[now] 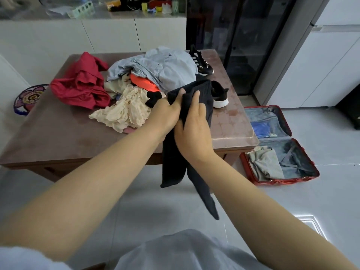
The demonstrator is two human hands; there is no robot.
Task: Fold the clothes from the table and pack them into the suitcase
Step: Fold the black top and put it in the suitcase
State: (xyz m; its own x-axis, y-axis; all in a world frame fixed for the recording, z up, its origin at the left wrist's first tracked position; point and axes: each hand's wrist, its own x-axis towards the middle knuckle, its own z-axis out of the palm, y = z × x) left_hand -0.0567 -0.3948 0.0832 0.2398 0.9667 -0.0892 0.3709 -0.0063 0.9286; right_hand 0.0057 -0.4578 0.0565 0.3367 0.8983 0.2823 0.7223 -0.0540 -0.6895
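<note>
Both hands hold a black garment [173, 164] above the table's front right edge; its lower ends hang down past the edge toward the floor. My left hand [163, 114] grips its upper part from the left. My right hand [194, 129] grips it beside the left hand, fingers laid over the cloth. On the brown table [58, 137] lies a heap: a red garment [81, 84], a cream lacy one [124, 112], an orange one [144, 83] and a light blue one [165, 67]. The red suitcase [280, 145] lies open on the floor to the right, with a grey garment [266, 164] in its near half.
Two black sneakers [200, 61] [220, 94] stand at the table's right side. A round patterned mat [29, 98] lies on the floor at left. White cabinets and a dark glass door stand behind. Grey tiled floor lies between me and the table.
</note>
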